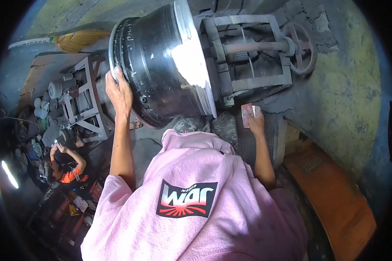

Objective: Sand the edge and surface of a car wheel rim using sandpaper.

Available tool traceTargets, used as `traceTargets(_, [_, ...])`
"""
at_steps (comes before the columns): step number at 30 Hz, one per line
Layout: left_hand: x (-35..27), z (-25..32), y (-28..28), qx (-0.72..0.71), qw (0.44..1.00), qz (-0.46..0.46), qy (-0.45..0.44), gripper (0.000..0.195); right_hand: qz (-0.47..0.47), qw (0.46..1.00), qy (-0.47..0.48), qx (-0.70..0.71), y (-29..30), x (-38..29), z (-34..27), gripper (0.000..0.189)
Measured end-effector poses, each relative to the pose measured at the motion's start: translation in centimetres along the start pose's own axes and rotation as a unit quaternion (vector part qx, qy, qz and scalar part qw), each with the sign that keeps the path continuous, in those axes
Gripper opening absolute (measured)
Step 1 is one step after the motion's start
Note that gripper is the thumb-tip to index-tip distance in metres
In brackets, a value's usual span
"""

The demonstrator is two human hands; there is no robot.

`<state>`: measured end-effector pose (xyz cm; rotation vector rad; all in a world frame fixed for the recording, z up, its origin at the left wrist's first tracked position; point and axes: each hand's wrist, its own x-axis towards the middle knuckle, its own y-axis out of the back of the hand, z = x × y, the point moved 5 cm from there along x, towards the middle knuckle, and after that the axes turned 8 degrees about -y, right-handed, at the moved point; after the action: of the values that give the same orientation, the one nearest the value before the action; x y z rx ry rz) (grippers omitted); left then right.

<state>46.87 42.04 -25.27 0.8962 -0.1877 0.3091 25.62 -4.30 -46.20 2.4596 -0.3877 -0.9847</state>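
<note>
A large car wheel rim (pixel 150 62) with a dark barrel and a bright polished lip lies on its side in front of me, above my knees. My left hand (pixel 119 91) grips its left edge, with the thumb on the outer lip and the fingers partly hidden. Strong light glares off the right lip. Lower right of the wheel, my right hand (pixel 256 120) holds a reddish-brown block (pixel 247 115), apart from the wheel. A pale patch shows beside the block; what it is made of is unclear.
A dusty metal machine frame (pixel 251 83) with a shaft and handwheel (pixel 300 49) adjoins the wheel's right side. An orange panel (pixel 326 195) stands at lower right. At left are a broom (pixel 81 39), a motor stand (pixel 88 111) and another person (pixel 67 169) working at a spinning wheel.
</note>
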Motion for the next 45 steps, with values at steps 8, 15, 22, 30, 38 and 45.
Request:
traceTargets(8, [0.9,1.2,1.0,-0.001,0.999,0.042,-0.015,0.035,0.026,0.991,0.128,0.032,0.4,-2.5,-11.9,0.064])
traceTargets(15, [-4.7,7.9,5.2,-0.076,0.974,0.148,-0.155,0.017,-0.054,0.983,0.147,0.091,3.0,-7.8,-19.0,0.069])
traceTargets(22, [-17.6,13.2,1.6,-0.419,0.886,-0.169,0.105,0.047,-0.361,0.882,0.244,0.179,1.5,-14.0,-25.0,0.064])
traceTargets(30, [-25.2,11.1,1.6,-0.578,0.777,-0.069,0.239,0.045,-0.478,0.846,0.227,0.073,-4.6,-18.7,-23.2,0.054])
traceTargets(38, [-27.4,8.5,4.7,-0.367,0.898,0.016,0.242,0.036,-0.558,0.809,0.18,0.039,-6.3,-19.4,-23.0,0.028])
traceTargets(45, [-27.7,6.4,7.2,-0.379,0.901,-0.071,0.198,0.035,-0.588,0.75,0.249,-0.172,-8.9,-22.6,-24.8,0.024])
